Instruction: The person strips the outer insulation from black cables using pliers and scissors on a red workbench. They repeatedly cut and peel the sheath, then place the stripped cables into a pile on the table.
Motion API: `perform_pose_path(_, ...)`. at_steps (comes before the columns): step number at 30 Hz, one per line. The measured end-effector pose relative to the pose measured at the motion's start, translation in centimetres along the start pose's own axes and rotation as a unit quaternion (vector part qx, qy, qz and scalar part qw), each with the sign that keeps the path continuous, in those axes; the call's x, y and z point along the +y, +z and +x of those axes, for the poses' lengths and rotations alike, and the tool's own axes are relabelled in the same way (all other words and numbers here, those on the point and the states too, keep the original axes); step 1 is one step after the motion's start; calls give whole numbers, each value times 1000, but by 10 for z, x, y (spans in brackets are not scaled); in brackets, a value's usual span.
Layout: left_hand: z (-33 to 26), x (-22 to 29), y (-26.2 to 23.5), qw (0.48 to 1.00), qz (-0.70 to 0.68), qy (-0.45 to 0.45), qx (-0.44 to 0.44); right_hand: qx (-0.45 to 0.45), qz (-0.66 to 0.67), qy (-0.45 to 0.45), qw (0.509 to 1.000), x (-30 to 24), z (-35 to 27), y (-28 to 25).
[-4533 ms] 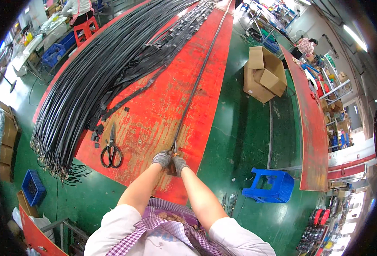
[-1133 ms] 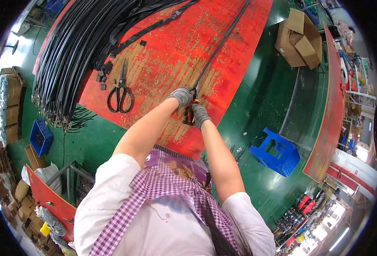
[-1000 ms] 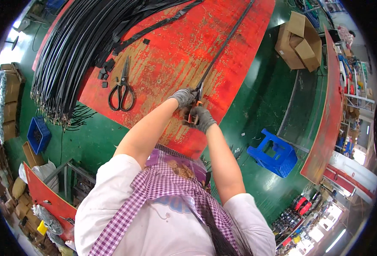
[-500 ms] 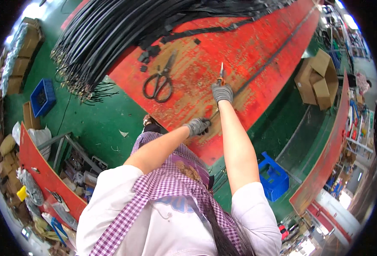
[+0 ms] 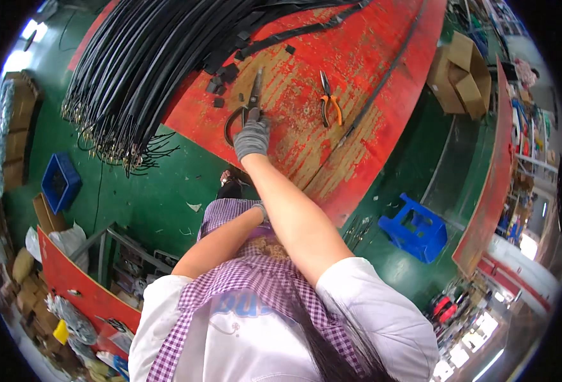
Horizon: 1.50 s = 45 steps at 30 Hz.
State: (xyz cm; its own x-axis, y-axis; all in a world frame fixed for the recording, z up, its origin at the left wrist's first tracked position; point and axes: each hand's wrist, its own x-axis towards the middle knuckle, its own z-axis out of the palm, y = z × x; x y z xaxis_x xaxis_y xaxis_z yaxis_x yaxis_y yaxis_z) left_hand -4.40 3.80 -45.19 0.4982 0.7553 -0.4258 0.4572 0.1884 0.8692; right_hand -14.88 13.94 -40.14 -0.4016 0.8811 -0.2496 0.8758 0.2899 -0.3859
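Observation:
My right hand [image 5: 253, 136], in a grey glove, is closed on the dark handles of a large pair of scissors [image 5: 254, 99]. The scissors lie on the red worn tabletop [image 5: 373, 48] with their blades pointing away from me. Largely hidden behind my right forearm, my left hand [image 5: 260, 211] is low by the apron, and its fingers do not show. Orange-handled pliers [image 5: 327, 105] rest on the table to the right of the scissors. Beyond them a long black sleeved cable [image 5: 383, 83] stretches along the table toward me.
A thick bundle of black cables [image 5: 147, 70] hangs over the table's left edge. Small black cut pieces [image 5: 219, 83] lie by it. A blue stool [image 5: 414, 228] and a cardboard box [image 5: 459, 76] stand to the right; a blue crate [image 5: 61, 183] is on the green floor at left.
My right hand has let go of the pliers, moved left and taken hold of the scissors. My left hand has drawn back toward the apron, behind my right forearm.

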Motion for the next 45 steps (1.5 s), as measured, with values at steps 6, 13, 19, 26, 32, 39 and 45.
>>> perform_pose_path(6,-27,-35,14,982,163,73,-54,-24,206,115,971,27,-15,-25)
perform_pose_path(13,-46,-41,12,972,-184,-69,128,-18,652,222,725,127,-116,-66)
perform_pose_path(19,-48,-30,3,952,-239,-156,114,27,507,329,796,170,-140,-53)
perform_pose_path(26,-48,-31,15,936,-278,-124,175,24,541,311,781,174,-121,-52)
perform_pose_path(32,-49,-17,21,852,-486,-115,156,20,492,312,813,175,-114,-51)
perform_pose_path(39,-44,11,35,864,-473,-154,83,33,537,284,794,179,-113,-44)
perform_pose_path(45,-39,16,44,790,-595,-133,63,44,539,291,789,185,-113,-37)
